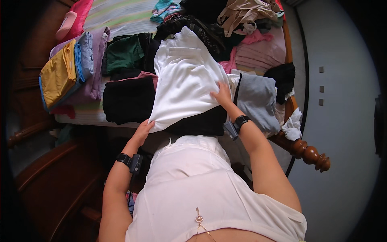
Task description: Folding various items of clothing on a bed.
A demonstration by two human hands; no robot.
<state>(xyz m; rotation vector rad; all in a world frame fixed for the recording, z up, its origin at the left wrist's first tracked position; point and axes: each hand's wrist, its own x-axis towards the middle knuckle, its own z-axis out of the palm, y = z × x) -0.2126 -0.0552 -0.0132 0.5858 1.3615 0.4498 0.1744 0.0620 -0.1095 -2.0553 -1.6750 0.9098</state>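
Observation:
A white garment (187,76) of thin, lightly creased cloth lies spread over the near edge of the bed, on top of black folded clothing (201,122). My left hand (143,131) is closed in a pinch on its lower left corner. At the garment's right edge, my right hand (221,96) grips the cloth between thumb and fingers, though part of the hold is hidden. Between my hands the lower hem slants up to the right. Just beyond my right hand is a folded grey garment (258,99).
Folded black clothes (129,101), a dark green garment (124,53) and a stack with a yellow piece (59,74) lie to the left. Pink folded clothes (262,52) and a beige heap (250,14) are at the far right. A turned wooden bedpost (308,152) juts out at right.

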